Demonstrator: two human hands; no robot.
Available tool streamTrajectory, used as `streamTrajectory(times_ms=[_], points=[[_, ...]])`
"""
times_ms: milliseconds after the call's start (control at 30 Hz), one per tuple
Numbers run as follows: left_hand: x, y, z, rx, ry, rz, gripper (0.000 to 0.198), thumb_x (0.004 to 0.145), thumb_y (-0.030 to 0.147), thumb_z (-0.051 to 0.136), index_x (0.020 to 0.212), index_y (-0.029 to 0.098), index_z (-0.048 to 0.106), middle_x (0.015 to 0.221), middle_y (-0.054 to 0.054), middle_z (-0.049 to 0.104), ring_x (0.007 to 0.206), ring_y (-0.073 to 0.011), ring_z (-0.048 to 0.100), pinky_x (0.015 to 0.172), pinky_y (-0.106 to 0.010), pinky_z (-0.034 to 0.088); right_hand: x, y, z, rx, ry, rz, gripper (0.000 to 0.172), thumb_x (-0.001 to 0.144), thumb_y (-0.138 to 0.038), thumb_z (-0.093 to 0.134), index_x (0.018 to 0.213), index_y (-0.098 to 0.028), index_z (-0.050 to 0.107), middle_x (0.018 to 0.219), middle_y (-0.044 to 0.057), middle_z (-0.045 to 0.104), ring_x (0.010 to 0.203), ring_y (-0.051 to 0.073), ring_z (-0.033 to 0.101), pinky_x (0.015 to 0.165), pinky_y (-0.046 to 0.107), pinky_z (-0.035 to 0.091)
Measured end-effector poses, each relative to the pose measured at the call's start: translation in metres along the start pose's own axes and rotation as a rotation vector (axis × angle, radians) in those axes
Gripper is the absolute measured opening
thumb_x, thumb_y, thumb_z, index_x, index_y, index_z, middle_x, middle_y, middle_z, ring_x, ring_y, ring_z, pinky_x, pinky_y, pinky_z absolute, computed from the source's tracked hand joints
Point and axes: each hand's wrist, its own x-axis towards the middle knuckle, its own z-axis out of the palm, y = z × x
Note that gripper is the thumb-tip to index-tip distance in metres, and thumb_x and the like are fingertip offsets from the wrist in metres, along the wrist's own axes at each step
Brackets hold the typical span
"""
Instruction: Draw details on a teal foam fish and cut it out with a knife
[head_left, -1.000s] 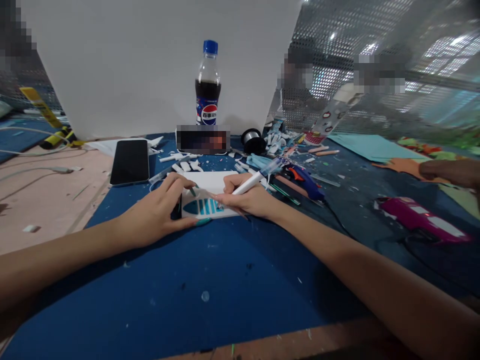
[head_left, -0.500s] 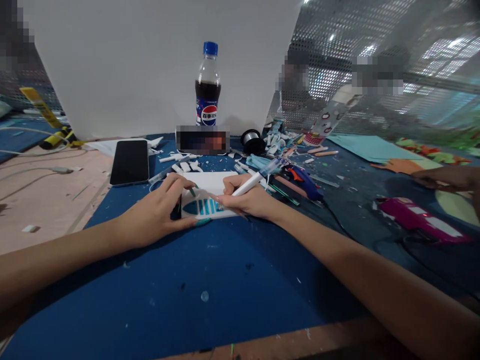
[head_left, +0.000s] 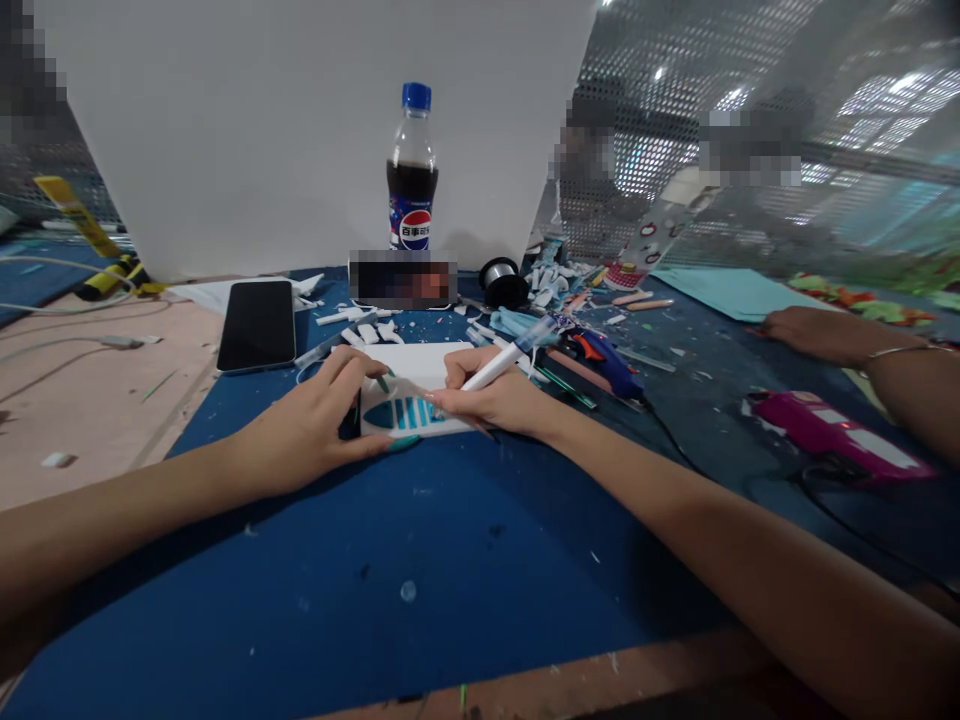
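Observation:
A flat white board [head_left: 375,400] lies on the blue table mat, bearing a blue pointed shape followed by several blue stripes. Across its left end my left hand [head_left: 315,425] holds it down, fingers bent on top and thumb along the near edge. My right hand [head_left: 499,395] grips a white marker pen [head_left: 491,370], tilted with its clear blue-tinted end up to the right. The pen's tip is hidden by my fingers, low over the striped end of the board.
Behind the board stand a cola bottle [head_left: 412,185], a phone with a lit screen [head_left: 405,280] and a wire spool [head_left: 503,284]. A dark phone [head_left: 257,325] lies left. On the right are a blue glue gun [head_left: 607,362], a magenta device [head_left: 840,432] and a co-worker's hand [head_left: 817,333].
The co-worker's hand at the right has reached further in, onto the light blue sheet. My own hands, the pen and the board stay practically the same; the view shifts slightly.

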Motion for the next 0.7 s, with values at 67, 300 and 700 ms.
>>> streamTrajectory(times_ms=[67, 300, 700], points=[[0.0001, -0.0001, -0.0003, 0.003, -0.006, 0.004, 0.05, 0.089, 0.059, 0.051, 0.122, 0.022, 0.043, 0.119, -0.01, 0.048, 0.085, -0.0222, 0.057, 0.075, -0.04, 0.056, 0.0, -0.0007, -0.0003, -0.013, 0.015, -0.01, 0.047, 0.071, -0.024, 0.077, 0.052, -0.02, 0.034, 0.043, -0.011, 0.034, 0.039, 0.003, 0.031, 0.038, 0.02, 0.019], [0.0004, 0.0002, -0.002, -0.007, -0.022, 0.001, 0.05, 0.088, 0.059, 0.052, 0.12, 0.021, 0.044, 0.119, -0.011, 0.048, 0.086, -0.0234, 0.058, 0.076, -0.042, 0.056, 0.0011, 0.0, -0.0017, -0.044, -0.011, -0.046, 0.042, 0.075, -0.02, 0.07, 0.052, -0.02, 0.035, 0.044, -0.009, 0.036, 0.04, 0.004, 0.032, 0.04, 0.023, 0.021], [0.0005, 0.0012, -0.0019, -0.017, -0.024, -0.018, 0.052, 0.087, 0.058, 0.052, 0.121, 0.019, 0.045, 0.118, -0.011, 0.048, 0.086, -0.0241, 0.058, 0.076, -0.043, 0.055, 0.0003, -0.001, -0.0016, -0.121, 0.071, -0.026, 0.047, 0.077, -0.023, 0.072, 0.052, -0.02, 0.032, 0.045, -0.009, 0.031, 0.04, 0.005, 0.031, 0.04, 0.023, 0.021]])
